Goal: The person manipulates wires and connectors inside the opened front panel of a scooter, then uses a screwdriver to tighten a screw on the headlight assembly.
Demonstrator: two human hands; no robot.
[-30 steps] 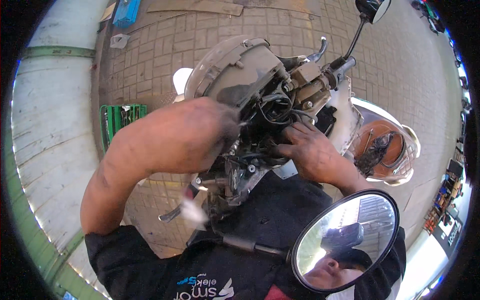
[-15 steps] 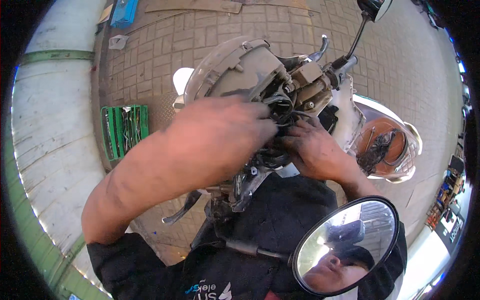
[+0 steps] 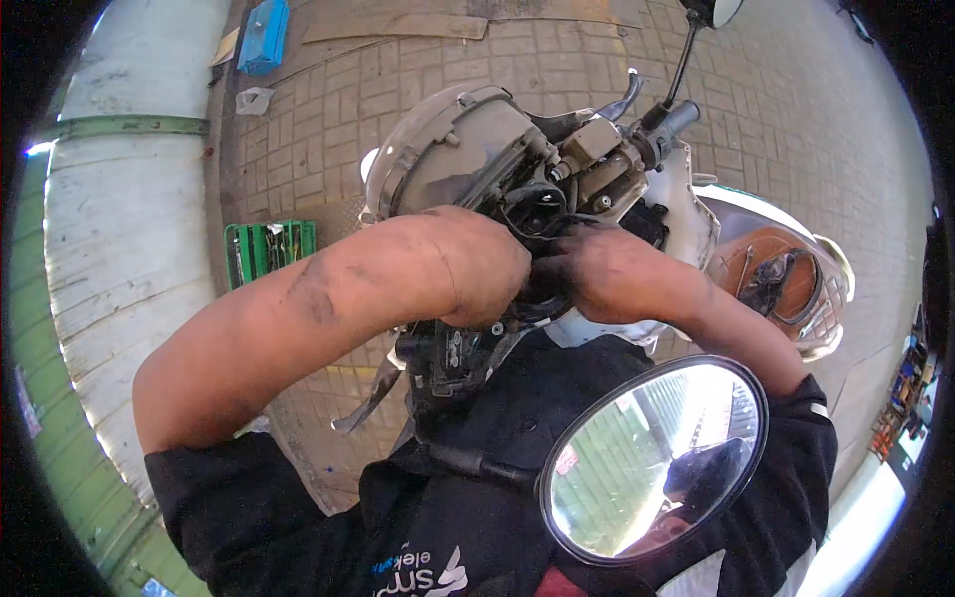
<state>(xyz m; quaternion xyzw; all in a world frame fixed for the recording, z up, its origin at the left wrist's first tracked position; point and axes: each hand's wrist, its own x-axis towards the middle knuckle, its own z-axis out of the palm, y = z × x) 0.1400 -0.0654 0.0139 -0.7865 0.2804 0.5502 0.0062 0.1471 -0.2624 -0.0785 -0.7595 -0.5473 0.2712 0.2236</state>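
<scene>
Bare black cables [image 3: 537, 211] fill the opened front of a scooter, behind a large dusty headlight housing [image 3: 448, 164]. My left hand [image 3: 482, 267] is curled at the left side of this wiring, its back toward me and its fingertips out of sight. Facing it from the right, my right hand [image 3: 619, 274] has its fingers bent in among the dark cables, somewhat blurred. Both hands nearly meet over the wiring. Whatever they grip between them is too dark and covered to name.
A round mirror [image 3: 652, 463] on a stalk stands close to my chest. Brake levers [image 3: 370, 396] stick out at both handlebar ends. On the left are a green tool tray [image 3: 274, 251] and a blue box [image 3: 264, 40]. A brown scooter surface [image 3: 736, 261] carries a dark bundle.
My left hand has drawn slightly back and its fingers have curled in out of sight. My right hand stays at the wiring, its wrist turned a little. The whole view has shifted slightly.
</scene>
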